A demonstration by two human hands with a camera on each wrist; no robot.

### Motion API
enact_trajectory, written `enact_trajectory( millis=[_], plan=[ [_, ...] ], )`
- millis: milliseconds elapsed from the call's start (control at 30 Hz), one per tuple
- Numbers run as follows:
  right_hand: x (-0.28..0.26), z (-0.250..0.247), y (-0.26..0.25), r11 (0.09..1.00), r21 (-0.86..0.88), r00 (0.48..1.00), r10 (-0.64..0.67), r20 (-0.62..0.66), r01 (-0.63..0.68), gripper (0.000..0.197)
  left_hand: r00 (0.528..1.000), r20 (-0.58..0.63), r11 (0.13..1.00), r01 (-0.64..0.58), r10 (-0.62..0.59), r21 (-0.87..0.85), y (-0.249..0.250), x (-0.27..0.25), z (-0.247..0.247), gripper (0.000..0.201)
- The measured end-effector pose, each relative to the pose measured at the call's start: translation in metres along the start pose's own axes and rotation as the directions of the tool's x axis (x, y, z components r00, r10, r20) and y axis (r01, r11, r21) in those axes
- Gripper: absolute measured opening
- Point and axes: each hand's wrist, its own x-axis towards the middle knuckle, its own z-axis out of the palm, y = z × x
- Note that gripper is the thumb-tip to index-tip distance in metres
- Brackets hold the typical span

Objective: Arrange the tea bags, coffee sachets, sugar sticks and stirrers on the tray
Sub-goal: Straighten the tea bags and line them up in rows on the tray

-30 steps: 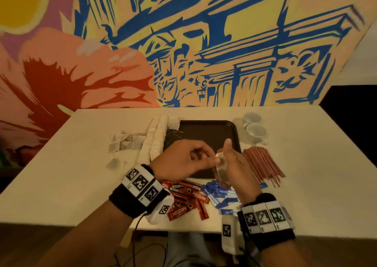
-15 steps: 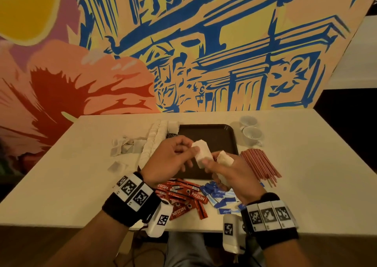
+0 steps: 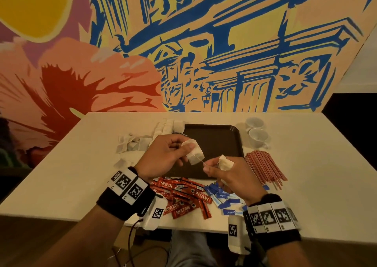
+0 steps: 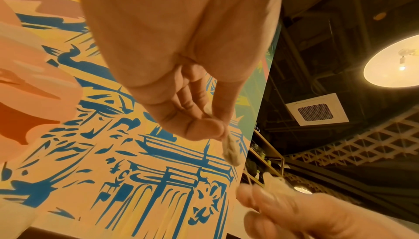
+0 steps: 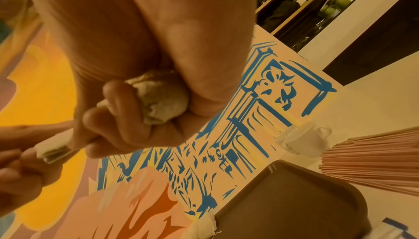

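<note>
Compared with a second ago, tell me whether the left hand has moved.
Yes. The left hand, pinching a tea bag, has drawn leftward from the right hand, judged against the tray.

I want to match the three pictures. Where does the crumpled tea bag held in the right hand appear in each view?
Head: the crumpled tea bag is right of centre, in the right hand, above the near edge of the dark tray.
Left wrist: it is blurred, at lower right.
Right wrist: it is near centre, wrapped by curled fingers.
Shared landmark: the blue-lined mural, seen in all three views.
</note>
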Motion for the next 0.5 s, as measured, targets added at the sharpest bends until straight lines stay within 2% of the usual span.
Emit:
enact_trajectory(
  millis=[200,300,400,500],
  plan=[
    [0.011,-0.003,0.014,0.994,0.059,0.992,0.097,-0.085,-0.092,0.014,0.995,-0.095,0.992,-0.024,0.013,-0.121,0.001,0.016,-0.026,0.018],
    [0.02,-0.001,0.02,0.973,0.143,0.968,0.201,-0.151,-0.18,0.019,0.987,-0.158,0.991,-0.045,0.024,-0.129,0.004,0.032,-0.046,0.016],
    [0.028,0.001,0.026,0.901,0.329,0.928,0.343,-0.141,-0.283,0.022,0.982,-0.187,0.997,-0.004,-0.011,-0.08,-0.006,0.052,-0.069,0.011],
    [0.033,0.0,0.031,0.781,0.536,0.913,0.406,-0.046,-0.32,0.02,0.971,-0.198,0.991,0.123,-0.13,-0.048,-0.04,0.071,-0.084,0.008]
  ],
)
